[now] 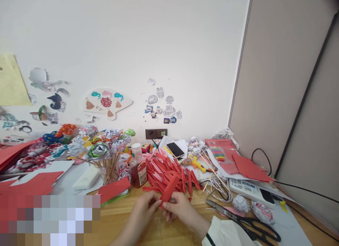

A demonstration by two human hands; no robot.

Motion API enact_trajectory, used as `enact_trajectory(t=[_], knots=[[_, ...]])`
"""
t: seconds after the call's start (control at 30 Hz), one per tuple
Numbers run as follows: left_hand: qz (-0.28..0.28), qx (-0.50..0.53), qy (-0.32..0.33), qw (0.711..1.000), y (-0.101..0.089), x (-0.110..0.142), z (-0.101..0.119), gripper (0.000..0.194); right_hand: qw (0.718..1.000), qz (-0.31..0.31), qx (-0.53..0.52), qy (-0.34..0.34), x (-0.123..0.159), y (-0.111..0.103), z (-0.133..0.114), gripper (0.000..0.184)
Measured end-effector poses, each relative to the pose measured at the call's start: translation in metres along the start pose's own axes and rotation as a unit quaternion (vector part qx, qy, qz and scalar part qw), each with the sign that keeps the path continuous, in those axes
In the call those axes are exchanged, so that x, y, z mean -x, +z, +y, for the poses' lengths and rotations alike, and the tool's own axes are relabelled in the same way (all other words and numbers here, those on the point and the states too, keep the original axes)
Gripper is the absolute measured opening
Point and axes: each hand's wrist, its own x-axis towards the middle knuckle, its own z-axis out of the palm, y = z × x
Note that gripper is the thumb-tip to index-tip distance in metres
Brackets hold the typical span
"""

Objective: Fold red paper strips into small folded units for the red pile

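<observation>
Between my two hands, low in the middle of the head view, is a folded strip of red paper [169,189], tilted up to the right. My left hand [148,203] pinches its lower left edge with thumb and fingertips. On the other side my right hand [178,206] grips the lower end, thumb on top and fingers curled beneath. Just beyond lies a large heap of folded red paper pieces [161,168]. A bottle of reddish-brown liquid [138,172] stands left of the heap.
Black-handled scissors [254,225] lie at right near crumpled paper balls [241,203] and a beaded cord [219,189]. A yellow glue gun [197,163] and phone [175,150] lie behind the heap. Paper flowers [97,150] and red sheets [115,189] are on the left.
</observation>
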Motion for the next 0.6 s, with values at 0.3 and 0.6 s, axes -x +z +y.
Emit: enact_trajectory(t=[0.3, 0.6], knots=[[-0.019, 0.053, -0.01, 0.998, 0.002, 0.0, -0.001, 0.019, 0.999, -0.044, 0.007, 0.01, -0.0004, 0.0006, 0.0022, 0.039], [-0.013, 0.057, -0.029, 0.998, 0.0035, 0.0002, 0.0003, 0.014, 0.999, -0.028, 0.014, 0.033, -0.0045, -0.0001, 0.0092, 0.037]])
